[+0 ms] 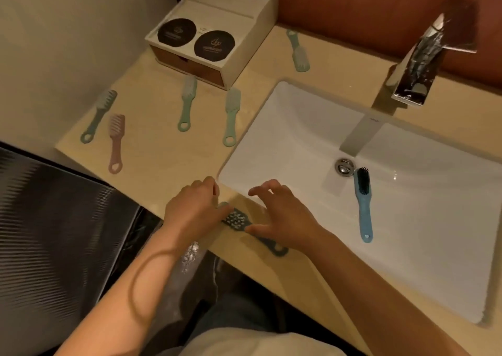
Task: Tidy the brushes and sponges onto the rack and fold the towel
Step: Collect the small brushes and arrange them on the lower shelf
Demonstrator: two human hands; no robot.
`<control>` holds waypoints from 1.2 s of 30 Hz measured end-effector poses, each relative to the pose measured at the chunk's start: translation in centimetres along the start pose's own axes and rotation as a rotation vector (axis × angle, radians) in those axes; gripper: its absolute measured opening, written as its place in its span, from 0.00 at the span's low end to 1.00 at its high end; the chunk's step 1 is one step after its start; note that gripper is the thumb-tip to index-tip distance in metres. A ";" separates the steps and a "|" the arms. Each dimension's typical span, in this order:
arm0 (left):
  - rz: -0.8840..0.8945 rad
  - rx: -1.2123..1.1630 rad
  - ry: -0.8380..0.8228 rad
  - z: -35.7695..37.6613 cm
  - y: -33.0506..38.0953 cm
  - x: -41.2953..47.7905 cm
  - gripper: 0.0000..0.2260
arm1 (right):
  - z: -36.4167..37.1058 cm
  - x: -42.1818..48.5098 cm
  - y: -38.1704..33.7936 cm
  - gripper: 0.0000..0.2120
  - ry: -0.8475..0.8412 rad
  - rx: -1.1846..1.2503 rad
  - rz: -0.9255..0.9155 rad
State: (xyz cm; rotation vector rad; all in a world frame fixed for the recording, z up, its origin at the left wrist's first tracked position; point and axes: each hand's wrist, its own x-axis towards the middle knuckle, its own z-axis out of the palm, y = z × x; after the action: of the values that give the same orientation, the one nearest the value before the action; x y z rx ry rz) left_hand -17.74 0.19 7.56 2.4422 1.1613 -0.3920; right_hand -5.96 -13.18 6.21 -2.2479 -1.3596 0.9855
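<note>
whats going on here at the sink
A person is tidying brushes at a bathroom counter. Both hands are at a dark teal brush lying at the counter's front edge: the left hand at its bristle end, the right hand spread above its handle. Whether either holds it yet is unclear. Five other brushes lie scattered on the counter, and a blue brush lies in the sink.

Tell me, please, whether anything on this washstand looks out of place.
Yes: one blue brush lies inside the sink, beside the drain, while the other brushes lie scattered on the counter.
</note>
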 end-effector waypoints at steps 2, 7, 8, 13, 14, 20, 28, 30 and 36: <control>-0.020 0.082 -0.035 0.2 -0.8 -0.1 0.17 | 0.9 0.9 -0.9 0.36 0.017 -0.074 -0.006; -0.037 -0.077 -0.110 1.0 -0.9 0.5 0.13 | 2.1 2.7 -1.9 0.36 0.004 -0.142 0.064; -0.031 -0.133 -0.114 0.9 -0.9 0.9 0.11 | 2.1 3.0 -1.9 0.34 -0.003 -0.117 0.097; 0.051 -0.273 -0.059 0.4 -0.5 2.6 0.09 | 1.1 4.1 -1.3 0.21 -0.023 -0.054 0.159; 0.053 -0.300 -0.021 0.2 -0.4 3.0 0.09 | 0.9 4.3 -1.2 0.19 -0.025 -0.045 0.163; -0.068 -0.423 0.114 -2.5 0.2 6.9 0.07 | -1.2 5.8 -0.2 0.13 0.016 0.065 0.217; -0.038 -0.302 0.164 -4.5 1.9 14.2 0.16 | -6.3 7.9 2.1 0.14 0.174 0.176 0.258; -0.047 -0.253 0.158 -4.6 2.4 15.2 0.17 | -7.0 8.1 2.5 0.13 0.213 0.196 0.264; -0.049 -0.005 0.163 -4.1 3.2 16.5 0.18 | -7.7 7.8 3.3 0.13 0.194 0.232 0.283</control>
State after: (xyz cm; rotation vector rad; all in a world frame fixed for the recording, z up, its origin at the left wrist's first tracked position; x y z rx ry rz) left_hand -4.79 11.38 5.07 2.4828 1.2890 -0.2066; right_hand 4.00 -7.45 6.61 -2.3237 -0.8177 0.9279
